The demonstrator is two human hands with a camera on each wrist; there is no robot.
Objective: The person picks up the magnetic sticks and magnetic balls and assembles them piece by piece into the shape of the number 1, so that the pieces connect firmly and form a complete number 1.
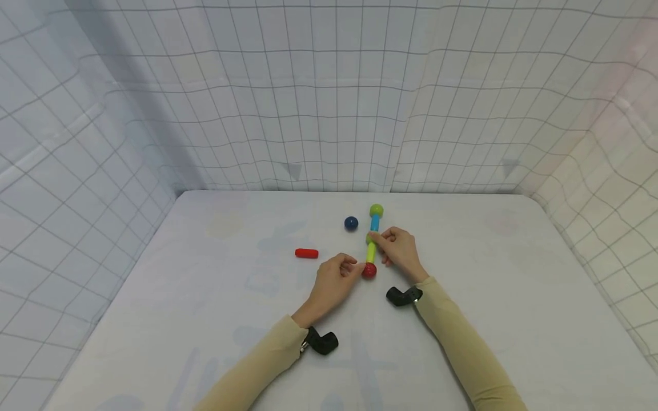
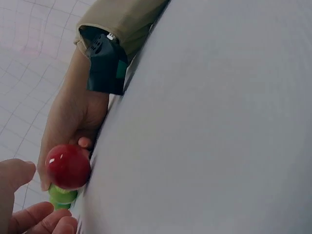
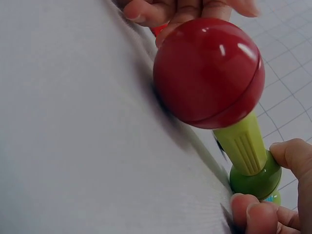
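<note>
A straight chain of toy balls and sticks lies on the white table. Its near end is a red ball (image 1: pixel 369 271), joined by a yellow-green stick (image 3: pixel 243 146) to a green ball (image 3: pixel 257 178). Beyond that come a blue stick (image 1: pixel 375 222) and a light green ball (image 1: pixel 377 210) at the far end. My right hand (image 1: pixel 402 249) pinches the middle green ball between thumb and fingers. Beside the red ball is my left hand (image 1: pixel 331 282), its thumb and loosely bent fingers spread apart around a gap in the left wrist view.
A dark blue ball (image 1: pixel 351 223) lies left of the chain's far part. Farther left rests a loose red stick (image 1: pixel 307 253). White grid-lined curtains (image 1: pixel 319 103) hang behind the table and along both sides. Each wrist wears a black camera band.
</note>
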